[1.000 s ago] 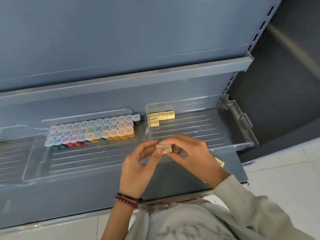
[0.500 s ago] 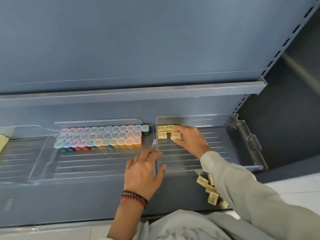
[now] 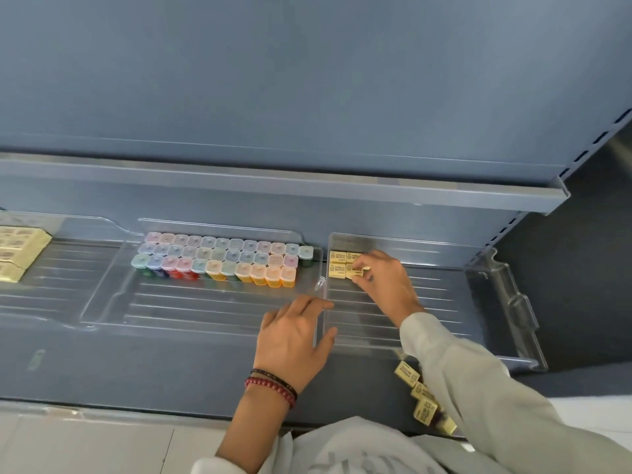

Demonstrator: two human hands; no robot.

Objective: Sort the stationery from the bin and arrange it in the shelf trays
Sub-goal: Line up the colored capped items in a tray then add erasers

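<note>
Few erasers at tray 10 o'clock; R hand pinches eraser, prob light, firm, hold sides; L hand flat.

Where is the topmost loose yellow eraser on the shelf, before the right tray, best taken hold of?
Pinch the eraser across its two long side faces, coming down from above and from the left. It lies flat, printed face up, turned slantwise; its left edges are free, while the sleeve crowds its right side.
</note>
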